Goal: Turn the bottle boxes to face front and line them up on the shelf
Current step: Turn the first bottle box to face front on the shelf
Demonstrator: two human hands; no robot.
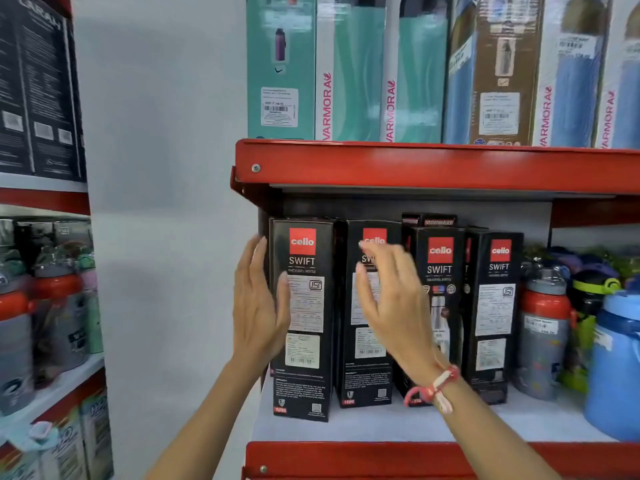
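Note:
Several tall black bottle boxes with red "cello SWIFT" logos stand upright on the white shelf (381, 427). The leftmost box (304, 327) sits furthest forward, then a second box (369, 372), a third box (441, 271) and a fourth box (493, 317). My left hand (258, 306) is flat against the left side of the leftmost box, fingers straight. My right hand (391, 299) hovers in front of the second box with fingers spread, holding nothing. A red and white band circles my right wrist.
Loose red-and-grey bottles (543, 327) and a blue jug (614, 368) stand right of the boxes. A red shelf edge (433, 168) above carries teal and blue boxes. A second rack with bottles (52, 306) stands at the left.

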